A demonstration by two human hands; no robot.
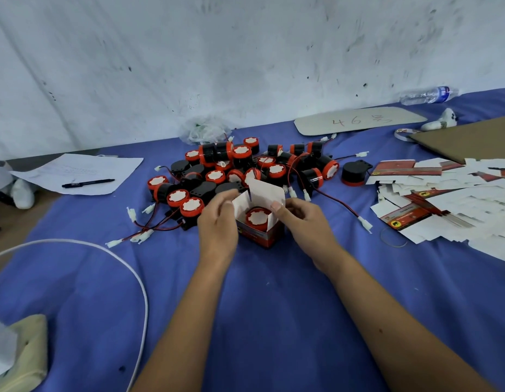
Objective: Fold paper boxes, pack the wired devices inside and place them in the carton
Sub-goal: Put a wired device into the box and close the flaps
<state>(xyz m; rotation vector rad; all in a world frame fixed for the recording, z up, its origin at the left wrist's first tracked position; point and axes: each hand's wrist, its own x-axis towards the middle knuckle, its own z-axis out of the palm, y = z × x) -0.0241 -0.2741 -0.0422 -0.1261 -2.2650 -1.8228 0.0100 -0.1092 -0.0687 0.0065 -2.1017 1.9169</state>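
Note:
A small red paper box [259, 236] stands upright on the blue cloth, its white top flaps [267, 193] raised. Inside it lies a red-and-black wired device [258, 217] with a white face upward. My left hand [218, 222] grips the box's left side and left flap. My right hand [305, 222] holds the right side, thumb on the right flap's edge. Behind the box lies a heap of several more wired devices [240, 165] with red and black wires and white plugs. Flat unfolded boxes [443, 199] are piled at the right.
A brown carton flap [472, 137] sits at the far right, with a tape roll [402, 134] beside it. A paper sheet with a black pen [87, 183] lies left. A white cable [126, 267] curves across the cloth at left. A water bottle [428, 95] lies by the wall.

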